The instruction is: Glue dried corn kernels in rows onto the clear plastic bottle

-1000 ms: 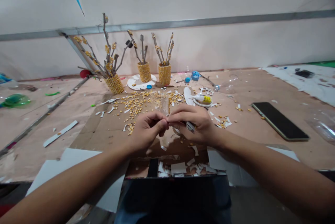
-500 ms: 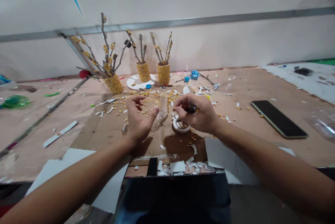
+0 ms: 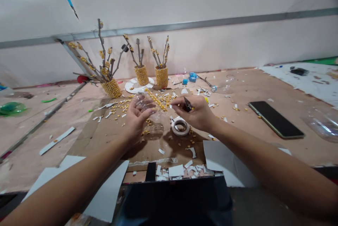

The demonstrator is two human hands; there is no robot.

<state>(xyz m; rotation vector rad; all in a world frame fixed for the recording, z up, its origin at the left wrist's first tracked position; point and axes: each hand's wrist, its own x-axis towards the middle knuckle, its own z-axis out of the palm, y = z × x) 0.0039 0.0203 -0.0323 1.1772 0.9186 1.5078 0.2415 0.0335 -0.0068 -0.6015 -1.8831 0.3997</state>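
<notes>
My left hand (image 3: 138, 116) is closed around a clear plastic bottle piece (image 3: 158, 116), tilted above the cardboard. Rows of yellow corn kernels (image 3: 156, 99) line its upper side. Close to its right, my right hand (image 3: 196, 113) has its fingers pinched together, with a small dark pointed tool (image 3: 188, 104) in the grip. Its exact kind is unclear, and the fingers hide whether a kernel is held at their tips. Below the right hand lies a roll of white tape (image 3: 180, 127). Loose corn kernels (image 3: 169, 98) are scattered beyond the hands.
Kernel-covered pots (image 3: 161, 77) with twigs stand at the back, one on a white disc (image 3: 129, 85). On the right lie a phone (image 3: 276, 119) and a clear plastic bottle (image 3: 323, 123). White scraps (image 3: 176, 170) cover the front edge; a green bottle piece (image 3: 12, 109) lies left.
My left hand has closed on the bottle piece and lifted and tilted it, bringing its kernel rows into view. My right hand stays pinched close by. The view has shifted slightly.
</notes>
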